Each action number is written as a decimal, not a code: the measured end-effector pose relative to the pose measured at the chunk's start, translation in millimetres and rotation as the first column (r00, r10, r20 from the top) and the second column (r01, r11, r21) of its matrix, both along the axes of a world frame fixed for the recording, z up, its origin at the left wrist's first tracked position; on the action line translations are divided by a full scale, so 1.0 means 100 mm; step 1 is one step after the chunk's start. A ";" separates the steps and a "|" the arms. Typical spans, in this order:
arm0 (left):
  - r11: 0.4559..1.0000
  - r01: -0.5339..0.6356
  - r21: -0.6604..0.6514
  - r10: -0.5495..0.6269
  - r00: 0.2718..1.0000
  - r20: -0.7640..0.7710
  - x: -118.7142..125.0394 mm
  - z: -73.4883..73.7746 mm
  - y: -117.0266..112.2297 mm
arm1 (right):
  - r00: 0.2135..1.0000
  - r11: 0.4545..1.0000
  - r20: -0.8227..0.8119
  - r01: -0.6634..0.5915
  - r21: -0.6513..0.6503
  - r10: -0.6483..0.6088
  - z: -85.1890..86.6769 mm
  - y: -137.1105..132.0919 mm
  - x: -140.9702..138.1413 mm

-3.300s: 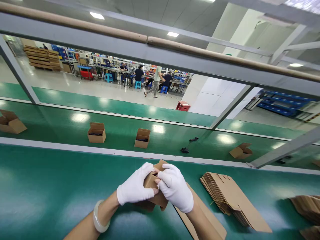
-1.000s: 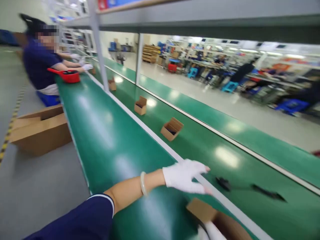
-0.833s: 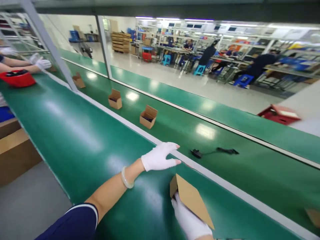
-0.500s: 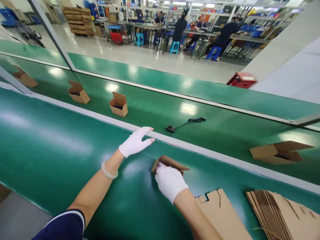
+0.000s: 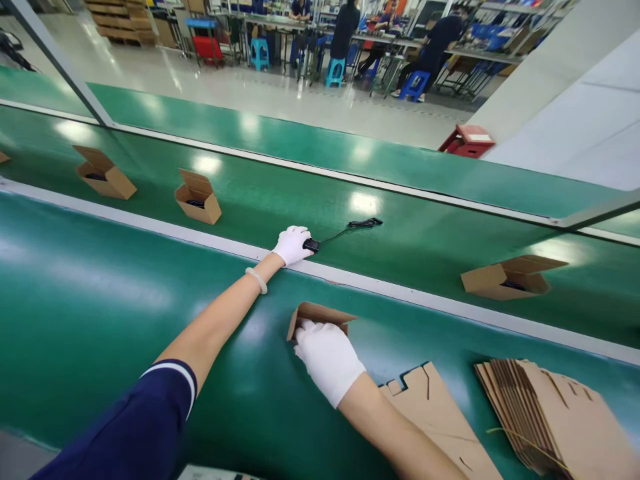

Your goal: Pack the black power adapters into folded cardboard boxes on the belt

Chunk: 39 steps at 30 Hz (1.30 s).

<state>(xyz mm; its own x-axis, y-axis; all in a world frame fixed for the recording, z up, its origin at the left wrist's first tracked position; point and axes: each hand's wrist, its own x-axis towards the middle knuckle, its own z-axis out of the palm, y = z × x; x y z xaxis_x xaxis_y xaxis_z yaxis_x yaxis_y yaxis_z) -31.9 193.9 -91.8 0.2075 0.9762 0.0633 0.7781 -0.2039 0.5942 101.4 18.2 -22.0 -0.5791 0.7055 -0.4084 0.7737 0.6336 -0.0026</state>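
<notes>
Where the green belt [image 5: 280, 180] runs beyond the white rail [image 5: 375, 287], a first carton [image 5: 117, 185] stands at the left with its lid raised, and something black lies inside it. To the right of it, also beyond the rail, a second carton [image 5: 204, 212] is open and holds black, cord-like coils. Next, the left hand [image 5: 291, 245], in a white glove, reaches across the rail; its fingers grasp the left end of a black adapter [image 5: 313, 246], which lies just beyond the rail and sticks out to the right of the fingers. A cord [image 5: 365, 224] trails from it. On the near side of the rail, an open box [image 5: 327, 313] has the fingers of the gloved right hand [image 5: 329, 360] inside; they are hidden, so I cannot tell what they grip. Further right, flat cardboard [image 5: 437, 413] lies on this near side, a third carton [image 5: 485, 281] with black contents sits beyond the rail, and a cardboard stack [image 5: 575, 413] rests on the near side.
</notes>
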 end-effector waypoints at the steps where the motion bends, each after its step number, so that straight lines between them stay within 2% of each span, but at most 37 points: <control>1: 1.000 0.003 0.003 -0.003 1.000 0.028 -0.02 -0.02 0.03 | 1.000 1.000 -0.008 -0.005 0.018 0.005 0.01 0.00 0.01; 5: 0.999 -0.018 0.028 0.013 0.988 0.156 -0.18 0.03 0.04 | 0.990 0.992 -0.140 0.006 0.128 0.012 0.11 -0.07 0.11; 7: 0.996 -0.042 0.074 0.010 0.922 0.388 -0.27 0.17 0.01 | 0.956 0.981 -0.293 0.027 0.194 0.031 0.20 -0.11 0.17; 8: 0.992 -0.058 0.109 -0.013 0.826 0.564 -0.30 0.28 -0.02 | 0.923 0.972 -0.382 0.048 0.232 0.045 0.25 -0.12 0.20; 9: 0.987 -0.078 0.144 -0.054 0.676 0.735 -0.33 0.42 -0.04 | 0.882 0.958 -0.468 0.081 0.274 0.060 0.29 -0.13 0.22; 10: 0.980 -0.102 0.172 -0.100 0.496 0.862 -0.36 0.58 -0.08 | 0.835 0.940 -0.546 0.128 0.318 0.071 0.34 -0.13 0.24; 11: 0.975 -0.122 0.187 -0.137 0.334 0.933 -0.39 0.76 -0.13 | 0.786 0.919 -0.613 0.182 0.351 0.078 0.38 -0.12 0.24; 12: 0.973 -0.134 0.187 -0.153 0.227 0.962 -0.41 0.96 -0.20 | 0.738 0.901 -0.670 0.235 0.364 0.078 0.42 -0.11 0.24; 13: 0.974 -0.144 0.173 -0.150 0.162 0.975 -0.43 1.15 -0.29 | 0.691 0.896 -0.719 0.273 0.350 0.071 0.46 -0.09 0.22; 15: 0.977 -0.169 0.128 -0.112 0.102 0.988 -0.47 1.52 -0.55 | 0.599 0.934 -0.801 0.279 0.225 0.014 0.50 -0.04 0.13; 17: 0.974 -0.204 0.093 -0.078 0.082 0.994 -0.48 1.81 -0.87 | 0.525 0.976 -0.844 0.217 0.010 -0.108 0.52 0.00 -0.03; 19: 0.968 -0.238 0.078 -0.062 0.075 0.995 -0.47 2.00 -1.21 | 0.480 0.970 -0.844 0.151 -0.190 -0.240 0.52 0.00 -0.23; 21: 0.963 -0.259 0.068 -0.054 0.062 0.997 -0.45 2.11 -1.52 | 0.455 0.939 -0.827 0.070 -0.336 -0.330 0.51 -0.05 -0.45; 23: 0.963 -0.262 0.062 -0.055 0.035 0.998 -0.44 2.16 -1.77 | 0.462 0.903 -0.811 -0.049 -0.426 -0.358 0.49 -0.13 -0.64; 26: 0.960 -0.278 0.037 -0.040 -0.006 0.999 -0.48 2.18 -2.03 | 0.444 0.863 -0.824 -0.187 -0.470 -0.352 0.44 -0.27 -0.78; 29: 0.952 -0.307 0.025 -0.046 -0.061 0.997 -0.56 2.12 -2.16 | 0.347 0.862 -0.864 -0.226 -0.454 -0.364 0.39 -0.39 -0.72; 31: 0.952 -0.305 0.038 -0.071 -0.096 0.993 -0.60 2.04 -2.19 | 0.290 0.828 -0.857 -0.259 -0.498 -0.425 0.38 -0.46 -0.61; 32: 0.952 -0.303 0.045 -0.080 -0.103 0.991 -0.62 2.00 -2.19 | 0.274 0.776 -0.830 -0.301 -0.554 -0.486 0.39 -0.50 -0.54; 35: 0.950 -0.306 0.062 -0.086 -0.066 0.994 -0.62 1.83 -2.18 | 0.257 0.535 -0.676 -0.447 -0.717 -0.690 0.46 -0.61 -0.37; 36: 0.950 -0.305 0.062 -0.078 -0.039 0.996 -0.61 1.76 -2.19 | 0.219 0.507 -0.647 -0.460 -0.729 -0.730 0.49 -0.63 -0.33; 37: 0.953 -0.297 0.054 -0.060 -0.009 0.998 -0.59 1.68 -2.21 | 0.146 0.530 -0.642 -0.445 -0.722 -0.752 0.53 -0.64 -0.31; 39: 0.968 -0.249 0.006 0.007 0.050 0.999 -0.52 1.52 -2.26 | -0.074 0.666 -0.683 -0.319 -0.674 -0.726 0.59 -0.61 -0.27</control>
